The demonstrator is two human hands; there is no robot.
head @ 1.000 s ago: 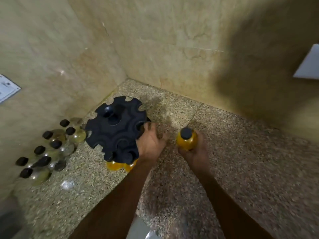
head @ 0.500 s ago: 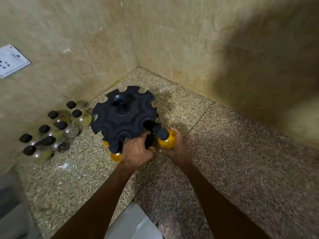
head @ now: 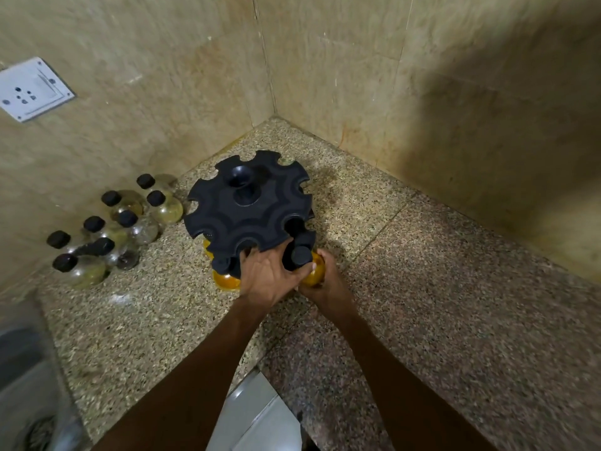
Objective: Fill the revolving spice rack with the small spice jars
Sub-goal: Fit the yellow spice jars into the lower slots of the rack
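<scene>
The amber jar (head: pixel 314 271), held clear of the rack a second ago, has now been carried in against the near rim of the black revolving spice rack (head: pixel 248 213), its black cap (head: pixel 300 254) sitting at the mouth of a slot. The right hand (head: pixel 328 288) curls its fingers around the jar's round belly from below and the side; the left hand (head: pixel 268 276) grips the rack's near edge, fingers bent over the rim, apparently steadying it against turning. More amber jars (head: pixel 226 281) show beneath the rack's top disc, already lodged. A cluster of clear jars with black caps (head: pixel 110 229) waits on the speckled tabletop (head: pixel 374 203) by the left wall, near the rack but apart from it. The jar looks like glass or hard clear plastic: rigid, smooth, likely slippery and breakable, light enough for one hand. Holding the bulb low leaves the narrow neck free to slide into the notch.
</scene>
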